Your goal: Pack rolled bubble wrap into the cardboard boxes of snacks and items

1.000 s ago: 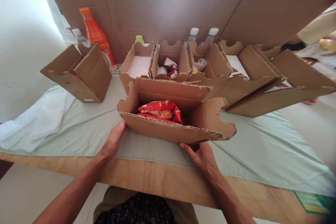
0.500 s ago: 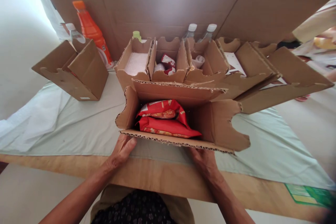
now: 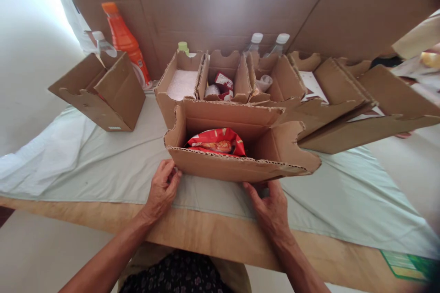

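Tipped back since half a second ago: open brown corrugated cardboard box (image 3: 237, 165), its near wall now facing the camera more squarely, so less of the red foil snack packet (image 3: 216, 141) inside it shows.

Location: box at the front middle of the pale green cloth (image 3: 103, 169), which covers the wooden worktop (image 3: 213, 238) except for a bare strip along its near edge.

Left hand (image 3: 161, 190): fingers half curled, tips on the box's near left bottom corner, closed round nothing.

Right hand (image 3: 271, 208): fingers stretched out to the near bottom edge, below the scalloped right flap; whether they hook under it cannot be told.

Behind, touching the box: row of small cardboard compartments (image 3: 223, 78) holding packets.

Left, well apart: smaller brown cardboard carton (image 3: 103, 89), tilted, with a tall orange plastic bottle (image 3: 125, 43) behind it.

Right: long flattened cardboard pieces (image 3: 360, 114) overlapping, reaching towards the worktop's right edge.

Back: large brown cardboard sheet (image 3: 223, 4) standing as a wall; two clear white-capped bottles (image 3: 254, 41) at its foot.

Open room: bare cloth on both sides of the box, wider on the left.
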